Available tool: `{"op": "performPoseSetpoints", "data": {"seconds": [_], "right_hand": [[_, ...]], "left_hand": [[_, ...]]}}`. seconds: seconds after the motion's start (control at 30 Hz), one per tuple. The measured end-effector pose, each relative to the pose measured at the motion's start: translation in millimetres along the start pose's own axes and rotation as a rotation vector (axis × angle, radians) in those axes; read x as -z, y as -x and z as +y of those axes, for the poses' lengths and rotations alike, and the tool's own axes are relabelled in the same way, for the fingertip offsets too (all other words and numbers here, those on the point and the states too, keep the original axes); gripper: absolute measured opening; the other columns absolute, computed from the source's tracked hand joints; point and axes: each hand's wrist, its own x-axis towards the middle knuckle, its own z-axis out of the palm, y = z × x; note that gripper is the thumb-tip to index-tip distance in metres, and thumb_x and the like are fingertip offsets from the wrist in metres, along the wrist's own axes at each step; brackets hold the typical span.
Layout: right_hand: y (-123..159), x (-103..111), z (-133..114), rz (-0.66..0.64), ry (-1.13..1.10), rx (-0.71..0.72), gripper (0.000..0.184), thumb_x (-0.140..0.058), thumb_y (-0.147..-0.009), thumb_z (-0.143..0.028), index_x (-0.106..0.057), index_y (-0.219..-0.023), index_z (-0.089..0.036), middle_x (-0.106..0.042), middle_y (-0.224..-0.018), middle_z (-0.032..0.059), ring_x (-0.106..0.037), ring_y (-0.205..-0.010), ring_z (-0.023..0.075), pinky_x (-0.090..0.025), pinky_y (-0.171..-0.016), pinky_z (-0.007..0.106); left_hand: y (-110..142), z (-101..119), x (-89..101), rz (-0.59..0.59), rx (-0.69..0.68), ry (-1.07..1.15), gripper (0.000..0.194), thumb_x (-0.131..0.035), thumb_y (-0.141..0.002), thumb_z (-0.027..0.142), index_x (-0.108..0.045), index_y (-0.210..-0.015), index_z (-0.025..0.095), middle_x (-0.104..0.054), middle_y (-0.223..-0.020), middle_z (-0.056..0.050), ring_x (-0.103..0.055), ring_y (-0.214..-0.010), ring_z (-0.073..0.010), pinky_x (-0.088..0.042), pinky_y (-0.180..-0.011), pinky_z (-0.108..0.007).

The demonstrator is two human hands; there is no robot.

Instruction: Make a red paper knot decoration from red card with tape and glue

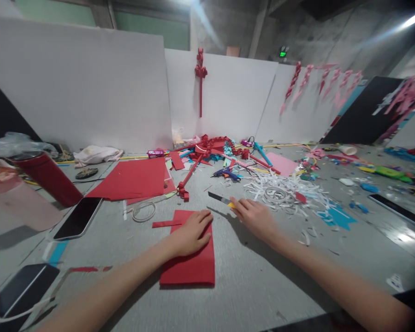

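In front of me a folded piece of red paper (pixel 190 272) lies flat on the grey table. My left hand (pixel 192 233) rests on its upper part with the palm down and the fingers stretched out. A narrow red strip (pixel 164 224) sticks out to the left from beside that hand. To the right, my right hand (pixel 254 216) is closed around a utility knife (pixel 224 200) with a yellow part. Its dark blade points left, above the table and apart from the paper's top right corner.
Large red sheets (pixel 134 177) lie at the left behind a phone (pixel 79 219) and a red flask (pixel 48 177). A glue gun (pixel 226 174) and white paper shreds (pixel 283 191) are beyond my right hand. Another phone (pixel 396 208) lies far right, and a red paper ornament (pixel 200 74) hangs on the white board.
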Motion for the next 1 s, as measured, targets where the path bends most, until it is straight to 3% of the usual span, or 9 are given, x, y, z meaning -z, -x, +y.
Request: {"op": "performPoseSetpoints", "data": {"seconds": [0.1, 0.2, 0.3, 0.4, 0.53, 0.67, 0.77, 0.9, 1.0], "right_hand": [[-0.1, 11.5, -0.7, 0.022, 0.000, -0.009, 0.046, -0.034, -0.110, -0.035, -0.051, -0.148, -0.015, -0.069, -0.109, 0.0166, -0.063, -0.099, 0.0294, -0.046, -0.083, 0.038], [4.1, 18.5, 0.3, 0.037, 0.025, -0.003, 0.046, -0.033, -0.111, -0.036, -0.052, -0.147, -0.016, -0.070, -0.109, 0.0156, -0.063, -0.097, 0.0286, -0.046, -0.081, 0.038], [12.0, 21.9, 2.0, 0.044, 0.022, 0.052, 0.044, -0.035, -0.110, -0.034, -0.052, -0.148, -0.018, -0.070, -0.108, 0.0145, -0.064, -0.096, 0.0276, -0.046, -0.082, 0.038], [20.1, 25.2, 1.7, 0.020, 0.008, 0.166, 0.043, -0.039, -0.109, -0.031, -0.050, -0.150, -0.019, -0.071, -0.108, 0.0138, -0.064, -0.098, 0.0279, -0.046, -0.083, 0.039], [26.7, 29.8, -0.7, -0.019, 0.011, 0.317, 0.045, -0.042, -0.107, -0.023, -0.047, -0.152, -0.017, -0.070, -0.110, 0.0140, -0.063, -0.097, 0.0281, -0.047, -0.083, 0.040], [29.7, 30.4, -1.3, -0.032, -0.020, 0.345, 0.044, -0.043, -0.107, -0.023, -0.048, -0.150, -0.017, -0.070, -0.106, 0.0134, -0.064, -0.095, 0.0266, -0.047, -0.081, 0.038], [32.3, 28.2, 0.0, -0.017, -0.027, 0.242, 0.039, -0.039, -0.109, -0.029, -0.053, -0.143, -0.016, -0.070, -0.104, 0.0132, -0.066, -0.093, 0.0259, -0.047, -0.078, 0.036], [38.5, 26.2, 2.1, -0.033, -0.104, -0.006, 0.037, -0.033, -0.111, -0.038, -0.057, -0.129, -0.017, -0.070, -0.105, 0.0126, -0.068, -0.087, 0.0239, -0.043, -0.070, 0.032], [43.4, 28.1, -0.5, -0.115, -0.205, -0.187, 0.036, -0.028, -0.111, -0.042, -0.054, -0.118, -0.019, -0.071, -0.103, 0.0104, -0.068, -0.079, 0.0221, -0.037, -0.064, 0.031]], "left_hand": [[-21.2, 23.6, -7.4, 0.058, -0.042, 0.116, 0.049, -0.050, -0.100, 0.025, -0.043, -0.148, 0.022, -0.042, -0.157, -0.014, -0.040, -0.147, -0.0255, -0.041, -0.120, -0.046], [-43.0, 38.7, -0.1, 0.293, 0.041, 0.178, 0.033, -0.043, -0.101, 0.016, -0.053, -0.132, 0.023, -0.054, -0.135, -0.012, -0.053, -0.131, -0.0235, -0.045, -0.114, -0.044], [-58.5, 40.8, 17.1, 0.488, 0.126, 0.085, 0.030, -0.050, -0.102, 0.023, -0.053, -0.131, 0.021, -0.052, -0.135, -0.015, -0.050, -0.132, -0.0291, -0.041, -0.113, -0.051], [-62.6, 34.1, 28.6, 0.367, 0.043, 0.005, 0.029, -0.053, -0.102, 0.032, -0.059, -0.128, 0.020, -0.058, -0.132, -0.016, -0.052, -0.129, -0.0310, -0.042, -0.110, -0.050], [-52.0, 23.4, 25.0, 0.048, 0.020, 0.068, 0.033, -0.042, -0.107, 0.034, -0.070, -0.099, 0.020, -0.072, -0.092, -0.010, -0.067, -0.089, -0.0235, -0.050, -0.084, -0.037], [-34.2, 9.0, 26.4, 0.002, 0.127, 0.071, 0.025, -0.046, -0.103, 0.024, -0.070, -0.099, 0.021, -0.074, -0.091, -0.008, -0.069, -0.084, -0.0223, -0.050, -0.078, -0.033], [-19.6, -5.4, 41.7, 0.085, 0.247, -0.091, 0.029, -0.046, -0.097, 0.013, -0.068, -0.114, 0.021, -0.074, -0.108, -0.012, -0.069, -0.101, -0.0274, -0.052, -0.087, -0.039], [3.0, -17.3, 51.6, 0.289, 0.350, -0.388, 0.055, -0.039, -0.094, 0.007, -0.049, -0.146, 0.019, -0.055, -0.147, -0.016, -0.046, -0.140, -0.0345, -0.036, -0.115, -0.055], [21.5, -16.5, 35.0, 0.146, 0.258, -0.306, 0.054, -0.038, -0.101, 0.021, -0.040, -0.155, 0.018, -0.047, -0.157, -0.015, -0.042, -0.146, -0.0300, -0.036, -0.119, -0.049]]}}
